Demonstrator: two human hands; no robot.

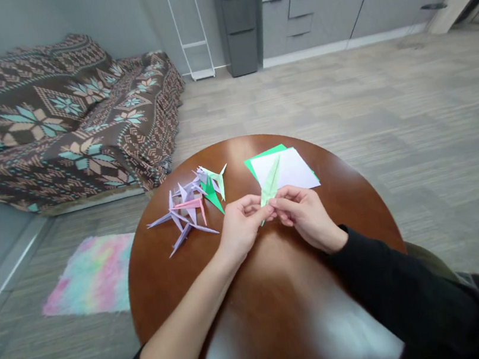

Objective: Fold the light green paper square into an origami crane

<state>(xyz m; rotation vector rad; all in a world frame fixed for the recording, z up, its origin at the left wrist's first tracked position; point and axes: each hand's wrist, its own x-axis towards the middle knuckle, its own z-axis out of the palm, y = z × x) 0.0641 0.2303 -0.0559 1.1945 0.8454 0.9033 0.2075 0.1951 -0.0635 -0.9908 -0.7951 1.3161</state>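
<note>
A narrow, pointed piece of folded light green paper [271, 181] is held upright between my two hands, its tip pointing away from me. My left hand [242, 220] pinches its lower left side, and my right hand [300, 211] grips the lower right with thumb and fingers. The fingertips of both hands meet near its base and hide part of it. Just beyond lie sheets of white paper [303, 165] and green paper [272, 151], stacked at a slant. Left of my hands sits a cluster of folded paper cranes [187, 205] in purple, pink and green.
Everything rests on a round brown wooden table [266, 295]. Past its left side are a fluffy pastel rug [96, 276] and a sofa under a patterned cover [55, 123]. Grey kitchen cabinets [323, 17] and a white rack [194, 43] stand along the far wall.
</note>
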